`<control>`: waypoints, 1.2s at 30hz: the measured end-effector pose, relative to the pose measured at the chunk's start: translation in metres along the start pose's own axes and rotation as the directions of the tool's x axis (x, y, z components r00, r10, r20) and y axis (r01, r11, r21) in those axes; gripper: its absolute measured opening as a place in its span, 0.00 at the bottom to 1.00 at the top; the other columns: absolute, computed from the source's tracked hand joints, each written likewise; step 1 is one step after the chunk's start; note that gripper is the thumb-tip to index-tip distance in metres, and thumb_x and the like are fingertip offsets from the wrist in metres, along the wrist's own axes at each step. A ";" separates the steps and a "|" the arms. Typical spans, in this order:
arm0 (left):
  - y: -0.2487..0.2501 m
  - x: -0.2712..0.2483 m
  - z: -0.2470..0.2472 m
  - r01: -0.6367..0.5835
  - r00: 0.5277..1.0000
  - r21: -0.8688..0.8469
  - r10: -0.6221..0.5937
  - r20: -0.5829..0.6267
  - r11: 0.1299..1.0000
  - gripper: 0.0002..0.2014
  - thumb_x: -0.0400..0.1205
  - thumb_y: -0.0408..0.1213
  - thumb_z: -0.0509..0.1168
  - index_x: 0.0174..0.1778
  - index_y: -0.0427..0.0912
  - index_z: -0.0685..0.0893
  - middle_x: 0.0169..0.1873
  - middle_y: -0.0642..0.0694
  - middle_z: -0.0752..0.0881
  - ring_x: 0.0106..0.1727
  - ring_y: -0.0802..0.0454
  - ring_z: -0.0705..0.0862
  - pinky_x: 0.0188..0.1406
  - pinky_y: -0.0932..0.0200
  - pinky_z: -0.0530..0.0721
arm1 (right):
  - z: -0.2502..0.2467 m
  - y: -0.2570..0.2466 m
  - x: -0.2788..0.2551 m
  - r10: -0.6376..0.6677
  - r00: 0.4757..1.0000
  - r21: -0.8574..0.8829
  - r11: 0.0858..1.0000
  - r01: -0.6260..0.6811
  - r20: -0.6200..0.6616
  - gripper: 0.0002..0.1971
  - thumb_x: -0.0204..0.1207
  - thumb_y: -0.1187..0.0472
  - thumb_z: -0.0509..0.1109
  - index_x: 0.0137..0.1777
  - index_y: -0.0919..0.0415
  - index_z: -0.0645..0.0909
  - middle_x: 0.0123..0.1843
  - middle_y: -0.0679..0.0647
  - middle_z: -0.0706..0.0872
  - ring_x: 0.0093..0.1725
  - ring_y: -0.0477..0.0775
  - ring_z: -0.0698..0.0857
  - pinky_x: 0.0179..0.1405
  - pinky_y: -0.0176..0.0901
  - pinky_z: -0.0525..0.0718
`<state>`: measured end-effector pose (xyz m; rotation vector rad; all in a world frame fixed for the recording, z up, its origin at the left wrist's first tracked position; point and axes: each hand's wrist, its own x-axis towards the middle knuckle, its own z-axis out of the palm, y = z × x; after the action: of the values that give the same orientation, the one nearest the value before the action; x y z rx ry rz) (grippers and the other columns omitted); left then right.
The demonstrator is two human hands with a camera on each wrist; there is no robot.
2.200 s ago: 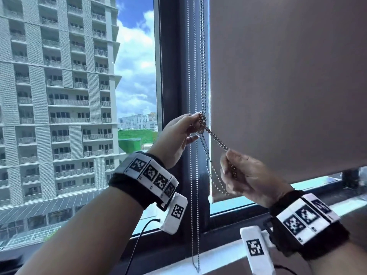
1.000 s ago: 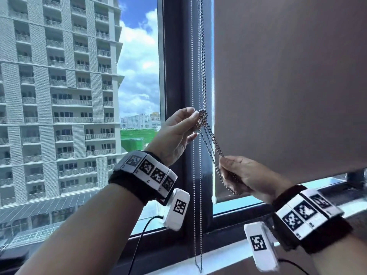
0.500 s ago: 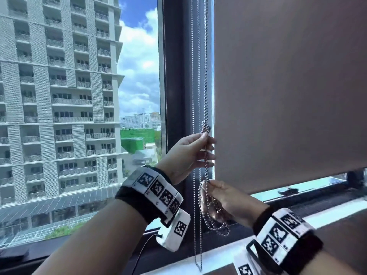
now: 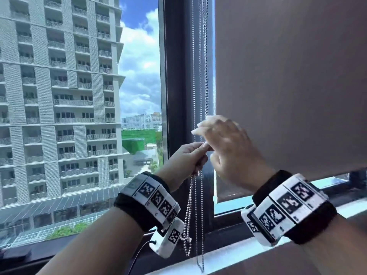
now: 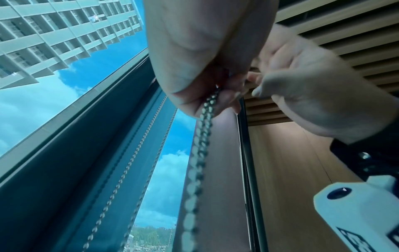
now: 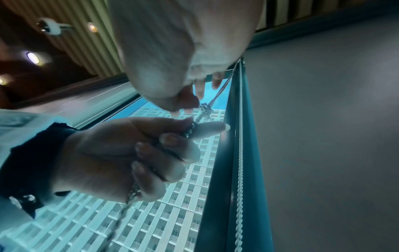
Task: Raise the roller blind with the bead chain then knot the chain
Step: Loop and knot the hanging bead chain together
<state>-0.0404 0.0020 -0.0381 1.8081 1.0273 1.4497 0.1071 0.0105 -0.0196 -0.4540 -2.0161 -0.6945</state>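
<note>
From the head camera, the left hand (image 4: 184,161) now sits lower than half a second ago and grips the doubled bead chain (image 4: 188,211) in a closed fist, the loop hanging from it in front of the dark window frame (image 4: 178,76); the right hand (image 4: 228,147), which was low and wrapped in chain, has risen just beside it, fingers loosely spread and blurred, and the roller blind (image 4: 288,86) still covers most of the right pane. The left wrist camera adds the chain (image 5: 202,122) leaving the bottom of the left hand (image 5: 194,59). Only the right wrist camera shows the knot (image 6: 206,109), just above the left hand (image 6: 129,153) whose fingers curl round the strands, with the right hand's fingertips (image 6: 185,100) close beside it; contact is unclear.
</note>
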 end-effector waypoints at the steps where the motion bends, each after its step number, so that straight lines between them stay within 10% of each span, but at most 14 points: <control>1: 0.003 -0.001 -0.001 -0.007 1.000 0.027 0.007 0.018 1.000 0.18 0.87 0.37 0.57 0.31 0.48 0.83 0.19 0.56 0.73 0.19 0.61 0.66 0.21 0.66 0.64 | 0.001 0.003 0.005 -0.053 0.997 -0.076 0.995 0.057 0.058 0.28 0.61 0.65 0.55 0.62 0.54 0.79 0.63 0.53 0.83 0.72 0.57 0.74 0.70 0.51 0.63; 5: 0.014 -0.004 -0.010 -0.064 0.993 0.118 0.052 0.106 0.991 0.12 0.85 0.29 0.58 0.35 0.41 0.76 0.17 0.59 0.74 0.20 0.65 0.67 0.23 0.68 0.65 | 0.006 0.019 0.013 -0.151 0.961 -0.300 0.929 0.218 0.232 0.19 0.57 0.68 0.69 0.51 0.58 0.83 0.52 0.56 0.88 0.68 0.63 0.81 0.73 0.62 0.70; 9: 0.021 -0.005 -0.020 -0.086 0.985 -0.009 0.087 0.151 0.996 0.06 0.81 0.31 0.62 0.50 0.33 0.80 0.22 0.55 0.72 0.22 0.61 0.66 0.26 0.62 0.61 | -0.007 0.023 0.025 -0.214 0.960 -0.329 0.907 0.263 0.179 0.07 0.59 0.63 0.75 0.34 0.58 0.80 0.32 0.56 0.85 0.42 0.63 0.87 0.69 0.61 0.76; 12: 0.024 -0.005 -0.022 -0.048 0.990 -0.214 0.076 0.122 0.976 0.08 0.79 0.28 0.62 0.48 0.44 0.74 0.23 0.55 0.75 0.21 0.61 0.66 0.22 0.67 0.63 | -0.018 0.025 0.032 -0.221 0.948 -0.219 0.937 0.272 0.231 0.13 0.66 0.57 0.69 0.28 0.52 0.67 0.23 0.52 0.77 0.28 0.59 0.77 0.50 0.53 0.84; 18: 0.040 -0.003 -0.033 -0.102 0.982 -0.389 0.156 0.110 0.916 0.10 0.73 0.26 0.59 0.33 0.46 0.77 0.29 0.49 0.70 0.21 0.60 0.62 0.23 0.64 0.55 | -0.036 0.026 0.037 0.145 0.985 0.275 0.947 -0.166 0.095 0.15 0.74 0.55 0.63 0.30 0.63 0.70 0.22 0.49 0.69 0.24 0.51 0.69 0.26 0.45 0.66; 23: 0.054 0.000 -0.032 -0.211 0.978 -0.129 0.210 -0.018 0.969 0.14 0.79 0.25 0.59 0.38 0.43 0.88 0.23 0.55 0.74 0.23 0.60 0.61 0.27 0.60 0.53 | -0.048 0.024 0.046 0.395 0.916 0.830 0.487 -0.273 0.069 0.15 0.75 0.63 0.63 0.27 0.66 0.71 0.21 0.57 0.67 0.22 0.53 0.63 0.30 0.52 0.69; 29: 0.066 0.015 -0.008 -0.213 0.969 0.017 0.214 -0.123 0.977 0.13 0.83 0.30 0.59 0.59 0.38 0.86 0.22 0.60 0.74 0.23 0.61 0.65 0.22 0.69 0.64 | -0.049 0.021 0.054 0.507 0.817 0.948 -0.284 -0.141 0.274 0.13 0.79 0.62 0.54 0.32 0.58 0.69 0.22 0.49 0.66 0.22 0.47 0.66 0.42 0.40 0.78; 36: 0.076 0.025 0.007 -0.253 0.964 -0.113 0.242 -0.106 0.961 0.10 0.81 0.47 0.65 0.47 0.46 0.88 0.40 0.46 0.75 0.22 0.62 0.64 0.19 0.70 0.63 | -0.042 0.020 0.058 0.538 0.756 0.824 -0.567 -0.002 0.372 0.15 0.81 0.62 0.54 0.32 0.59 0.68 0.21 0.50 0.65 0.20 0.47 0.66 0.42 0.41 0.79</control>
<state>-0.0157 -0.0167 0.0362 1.8436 0.7526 1.7209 0.1163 0.0016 0.0535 0.2222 -1.0775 1.5693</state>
